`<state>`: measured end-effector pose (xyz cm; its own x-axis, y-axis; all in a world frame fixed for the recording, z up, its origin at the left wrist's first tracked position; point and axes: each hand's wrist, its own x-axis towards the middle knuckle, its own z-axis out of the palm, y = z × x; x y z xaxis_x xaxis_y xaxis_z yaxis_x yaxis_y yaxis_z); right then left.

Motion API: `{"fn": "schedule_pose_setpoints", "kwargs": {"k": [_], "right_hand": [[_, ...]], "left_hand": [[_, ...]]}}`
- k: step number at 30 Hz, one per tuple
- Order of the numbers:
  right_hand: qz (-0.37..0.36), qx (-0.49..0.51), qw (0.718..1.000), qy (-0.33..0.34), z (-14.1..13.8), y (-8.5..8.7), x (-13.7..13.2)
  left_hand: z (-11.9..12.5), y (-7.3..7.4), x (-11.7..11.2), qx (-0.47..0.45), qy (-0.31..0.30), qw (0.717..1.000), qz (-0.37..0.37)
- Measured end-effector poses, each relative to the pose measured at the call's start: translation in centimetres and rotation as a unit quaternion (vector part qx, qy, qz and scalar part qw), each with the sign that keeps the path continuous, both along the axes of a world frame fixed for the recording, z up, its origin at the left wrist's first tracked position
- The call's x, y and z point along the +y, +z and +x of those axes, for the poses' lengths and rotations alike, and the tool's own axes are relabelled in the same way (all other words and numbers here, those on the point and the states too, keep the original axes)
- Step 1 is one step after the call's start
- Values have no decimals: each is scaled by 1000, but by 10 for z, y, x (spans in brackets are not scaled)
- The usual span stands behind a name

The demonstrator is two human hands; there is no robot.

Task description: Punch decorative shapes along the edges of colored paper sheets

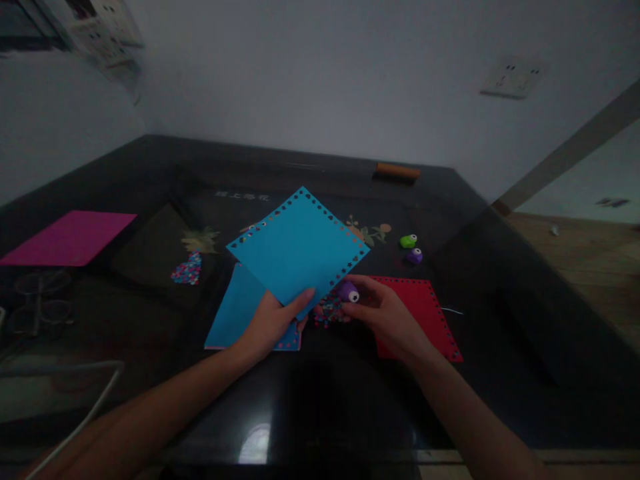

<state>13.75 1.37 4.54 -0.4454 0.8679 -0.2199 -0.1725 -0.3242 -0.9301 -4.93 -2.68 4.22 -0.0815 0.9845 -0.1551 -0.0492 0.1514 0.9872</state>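
Note:
My left hand is closed on the lower corner of a blue paper sheet, held tilted like a diamond. Small star and flower holes run along its edges. My right hand grips a purple craft paper punch with a star on its white button, close to the sheet's lower right edge. Below lies a pile of paper confetti, partly hidden by my hands. Under the raised sheet rests a stack of blue paper. Red paper with punched edges lies beneath my right wrist.
Green and purple punches stand at the right. Magenta paper and a confetti heap lie at the left. An orange-brown roll sits near the wall. A white cable crosses the lower left of the dark glossy table.

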Motion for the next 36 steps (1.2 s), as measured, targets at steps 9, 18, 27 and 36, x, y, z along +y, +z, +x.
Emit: {"fn": "schedule_pose_setpoints", "kwargs": {"k": [9,18,27,36], "right_hand": [[-73,35,996,-29,0,-8,-7],[-68,42,997,-13,-6,-11,-19],[-74,59,995,-12,-9,-10,-23],[-77,52,996,-12,-9,-10,-24]], "left_hand": [[-2,8,-3,139,-3,990,-17],[0,15,-1,153,-14,988,-32],[-1,3,-2,136,-15,991,-3],[-1,1,-3,126,-35,991,-17]]}}
